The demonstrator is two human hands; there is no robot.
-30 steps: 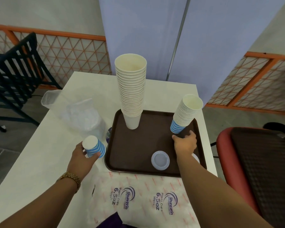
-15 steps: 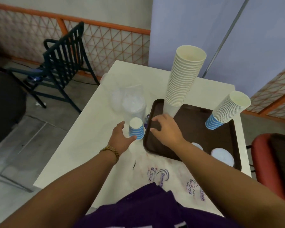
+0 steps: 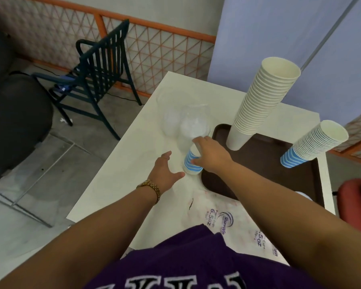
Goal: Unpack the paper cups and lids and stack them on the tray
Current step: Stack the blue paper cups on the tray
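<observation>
A short stack of blue-striped paper cups point(image 3: 191, 163) stands on the white table just left of the brown tray point(image 3: 263, 161). My right hand point(image 3: 212, 156) grips this stack from above and the right. My left hand point(image 3: 165, 173) is open beside it, a little to the left, touching nothing. On the tray stand a tall stack of plain white cups point(image 3: 261, 105) and a leaning stack of blue-striped cups point(image 3: 313, 144). A white lid point(image 3: 302, 194) peeks out on the tray behind my right forearm.
Clear plastic bags of lids point(image 3: 188, 122) lie on the table behind the short stack. An empty printed cup wrapper point(image 3: 227, 217) lies at the table's near edge. A dark metal chair point(image 3: 96, 76) stands left of the table and a red seat point(image 3: 356, 203) at the right.
My right hand crossed from the tray's left rim to the short striped stack and took hold of it. My left hand let go of that stack and opened beside it.
</observation>
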